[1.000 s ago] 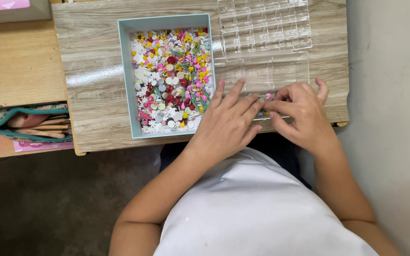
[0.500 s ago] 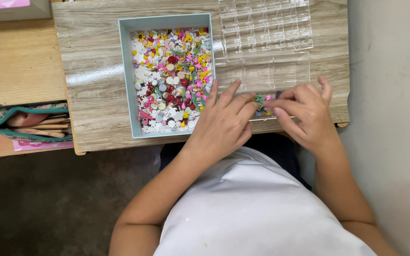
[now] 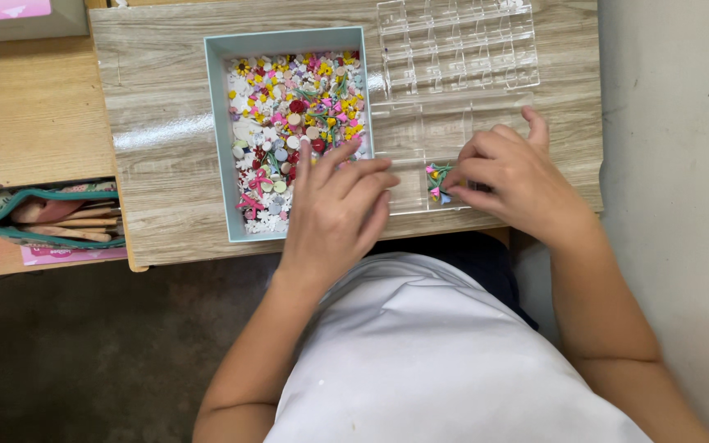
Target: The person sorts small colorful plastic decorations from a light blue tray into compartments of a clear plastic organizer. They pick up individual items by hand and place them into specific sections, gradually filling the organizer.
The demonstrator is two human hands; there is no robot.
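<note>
My left hand (image 3: 334, 209) has moved since a second ago: it then lay beside my right at the clear organiser, and it now rests over the lower right corner of the grey-blue tray (image 3: 217, 139), fingers spread and open, tips over the mixed small pieces (image 3: 293, 123), gripping nothing that I can see. My right hand (image 3: 510, 184) has stayed at the clear compartment box (image 3: 453, 57), fingers curled toward its near row; whether it pinches a piece I cannot tell.

A small cluster of green and pink pieces (image 3: 436, 182) lies in one near compartment, at nine o'clock from my right hand's fingertips. Half a second ago both hands crowded that spot; it now shows uncovered. My judgement: one placement is finished, and the left hand is back at the supply.

Tray sits at ten o'clock from the compartment holding the cluster, both on the wooden table (image 3: 157, 123). A zipped pouch (image 3: 51, 215) with wooden sticks lies on the lower shelf at nine o'clock, well apart.
</note>
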